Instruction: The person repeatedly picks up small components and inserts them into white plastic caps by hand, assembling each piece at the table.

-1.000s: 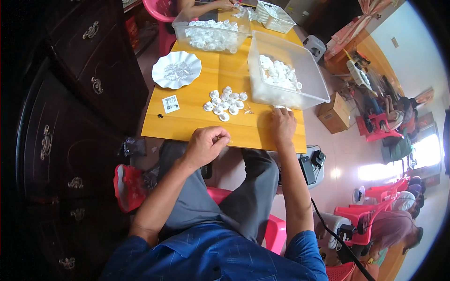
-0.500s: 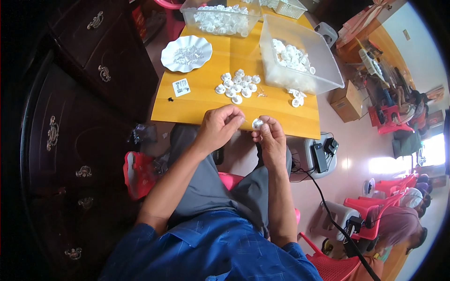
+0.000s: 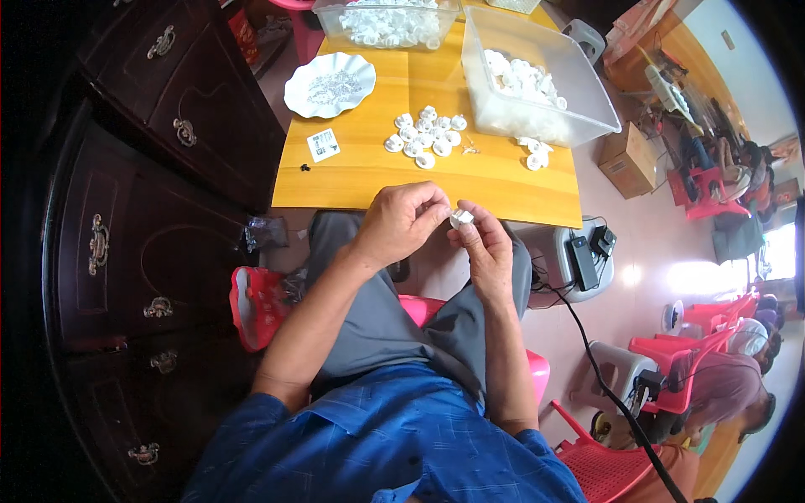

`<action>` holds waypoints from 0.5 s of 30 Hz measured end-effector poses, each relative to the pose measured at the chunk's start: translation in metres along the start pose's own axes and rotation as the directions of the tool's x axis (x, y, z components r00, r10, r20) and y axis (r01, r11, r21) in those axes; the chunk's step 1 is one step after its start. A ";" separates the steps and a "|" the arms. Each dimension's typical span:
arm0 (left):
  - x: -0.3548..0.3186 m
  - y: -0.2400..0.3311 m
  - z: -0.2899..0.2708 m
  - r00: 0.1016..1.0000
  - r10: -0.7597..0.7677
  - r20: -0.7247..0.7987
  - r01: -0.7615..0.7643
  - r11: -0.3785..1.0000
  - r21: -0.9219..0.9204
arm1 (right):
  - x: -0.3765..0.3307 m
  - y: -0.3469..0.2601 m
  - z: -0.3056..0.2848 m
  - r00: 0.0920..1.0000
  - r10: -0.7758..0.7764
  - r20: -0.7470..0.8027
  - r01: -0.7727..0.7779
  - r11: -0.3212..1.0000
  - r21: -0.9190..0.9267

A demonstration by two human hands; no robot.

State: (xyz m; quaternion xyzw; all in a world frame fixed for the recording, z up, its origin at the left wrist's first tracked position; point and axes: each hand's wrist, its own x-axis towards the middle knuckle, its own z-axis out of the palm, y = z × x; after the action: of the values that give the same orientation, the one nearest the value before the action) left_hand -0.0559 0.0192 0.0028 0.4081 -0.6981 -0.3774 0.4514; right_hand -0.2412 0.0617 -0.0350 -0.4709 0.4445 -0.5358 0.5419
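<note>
Just off the table's front edge, over my lap, my right hand (image 3: 486, 247) grips a small round white plastic part (image 3: 460, 219) between thumb and fingers. My left hand (image 3: 401, 220) is pinched closed, its fingertips right at the part's left side. Whatever lies in that pinch is too small to make out. A loose cluster of similar white plastic parts (image 3: 426, 136) sits on the yellow table beyond my hands, with a few tiny clear pieces (image 3: 470, 147) beside it. Several more white parts (image 3: 534, 154) lie by the near side of the right-hand bin.
A scalloped white plate (image 3: 293, 99) of small clear pieces stands at the left. Two clear bins (image 3: 549, 33) of white parts occupy the back. A square label (image 3: 323, 145) lies on the table (image 3: 352, 189). Dark drawers (image 3: 168, 218) rise on the left; a black cable (image 3: 595, 369) hangs at right.
My left fingertips have closed in on the white part, which now looks tilted in my right hand. The whole view has shifted slightly, the table sitting a little higher in it.
</note>
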 end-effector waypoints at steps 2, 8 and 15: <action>0.000 0.000 -0.001 1.000 0.009 0.008 -0.009 1.000 0.022 | 0.000 0.001 0.000 1.000 -0.010 0.008 0.010 0.999 -0.044; 0.000 0.001 -0.002 0.999 0.009 0.031 -0.011 0.999 0.040 | 0.001 0.006 -0.002 0.999 -0.015 0.042 0.020 0.993 -0.113; 0.001 0.000 -0.002 0.999 0.029 0.030 -0.031 0.996 0.089 | 0.000 0.003 -0.002 0.998 0.005 0.068 0.003 0.993 -0.115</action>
State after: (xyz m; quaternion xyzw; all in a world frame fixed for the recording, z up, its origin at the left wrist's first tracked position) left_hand -0.0542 0.0178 0.0035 0.4118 -0.7268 -0.3448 0.4282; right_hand -0.2423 0.0618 -0.0385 -0.5190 0.4562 -0.4927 0.5289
